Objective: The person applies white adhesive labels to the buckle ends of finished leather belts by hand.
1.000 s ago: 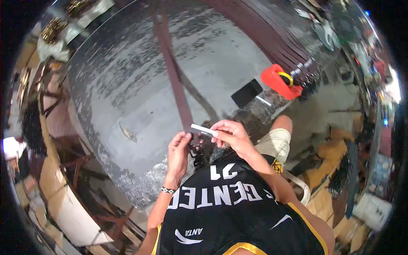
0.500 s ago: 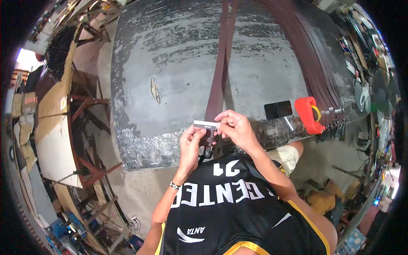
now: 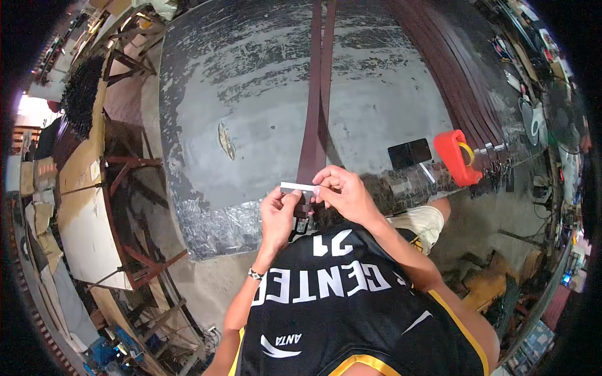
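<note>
A dark brown belt [image 3: 311,141] runs down the worktable toward me, and its black metal buckle [image 3: 302,225] hangs at the near edge. My left hand [image 3: 276,216] pinches the buckle end of the belt, its thumb close under the left end of a white label strip [image 3: 298,187]. The strip lies crosswise over the belt. At its right end, my right hand [image 3: 345,193] pinches the strip between thumb and index finger, the other fingers curled.
On the grey, scuffed worktable [image 3: 251,106] lie a black phone [image 3: 409,153], a small white strip [image 3: 427,173] and a red tape dispenser [image 3: 450,156]. Several brown belts [image 3: 461,88] are laid along the right side. A wooden bench [image 3: 94,219] stands to the left.
Both hands keep their grip on the belt and the label. The label has tilted slightly, and the whole view has shifted a little.
</note>
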`<state>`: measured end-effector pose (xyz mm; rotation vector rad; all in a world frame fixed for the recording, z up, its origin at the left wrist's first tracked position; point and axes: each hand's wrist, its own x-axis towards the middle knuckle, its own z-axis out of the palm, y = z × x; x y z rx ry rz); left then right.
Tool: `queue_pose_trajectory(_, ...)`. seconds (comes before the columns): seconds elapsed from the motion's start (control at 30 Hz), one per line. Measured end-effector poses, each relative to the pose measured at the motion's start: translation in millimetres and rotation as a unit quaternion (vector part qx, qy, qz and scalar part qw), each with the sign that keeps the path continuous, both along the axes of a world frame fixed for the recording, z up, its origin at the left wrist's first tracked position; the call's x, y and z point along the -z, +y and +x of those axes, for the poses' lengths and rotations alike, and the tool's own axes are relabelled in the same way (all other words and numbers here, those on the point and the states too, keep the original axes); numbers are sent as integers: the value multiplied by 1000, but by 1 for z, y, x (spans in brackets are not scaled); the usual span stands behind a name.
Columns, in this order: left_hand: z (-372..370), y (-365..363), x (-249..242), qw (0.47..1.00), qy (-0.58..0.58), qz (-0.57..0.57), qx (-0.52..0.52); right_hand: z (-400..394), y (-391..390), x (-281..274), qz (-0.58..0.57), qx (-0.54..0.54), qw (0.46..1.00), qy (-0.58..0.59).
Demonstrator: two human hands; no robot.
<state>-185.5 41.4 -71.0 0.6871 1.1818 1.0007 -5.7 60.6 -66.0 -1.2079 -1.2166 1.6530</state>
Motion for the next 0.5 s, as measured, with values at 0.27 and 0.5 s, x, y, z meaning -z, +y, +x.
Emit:
queue_pose_trajectory(0.27, -1, 4, -3, 1000, 1, -4, 25, 0, -1, -1, -2, 19, 1000, -15)
queue_pose_trajectory(0.5, 1, 2, -5, 999, 46, 11, 1, 1, -11, -15, 106, 97, 969, -201)
